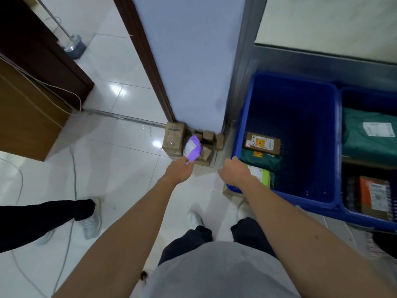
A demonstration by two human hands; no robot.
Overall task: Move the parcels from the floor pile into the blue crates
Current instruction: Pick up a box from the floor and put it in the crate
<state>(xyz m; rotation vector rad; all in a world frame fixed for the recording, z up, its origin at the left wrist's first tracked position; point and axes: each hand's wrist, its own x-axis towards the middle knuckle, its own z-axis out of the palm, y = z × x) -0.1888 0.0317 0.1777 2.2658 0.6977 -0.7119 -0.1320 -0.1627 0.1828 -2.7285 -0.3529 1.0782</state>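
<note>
A small pile of brown cardboard parcels [174,138] lies on the floor against the base of a blue-grey door. A purple soft parcel [193,148] is lifted off the pile, and my left hand [179,171] pinches its lower corner. My right hand [235,170] rests on the near-left rim of a blue crate [287,82]. Inside that crate lie a brown box with a label [262,143], a dark green bag [261,160] and a light green parcel [261,174]. A second blue crate [365,216] to the right holds a green bag and an orange-brown box.
Another person's leg and grey shoe [91,220] stand at the left. A wooden cabinet [28,117] with cables is at the far left, a mop [74,45] behind it. My own feet [194,219] are on the glossy white tiles below the pile.
</note>
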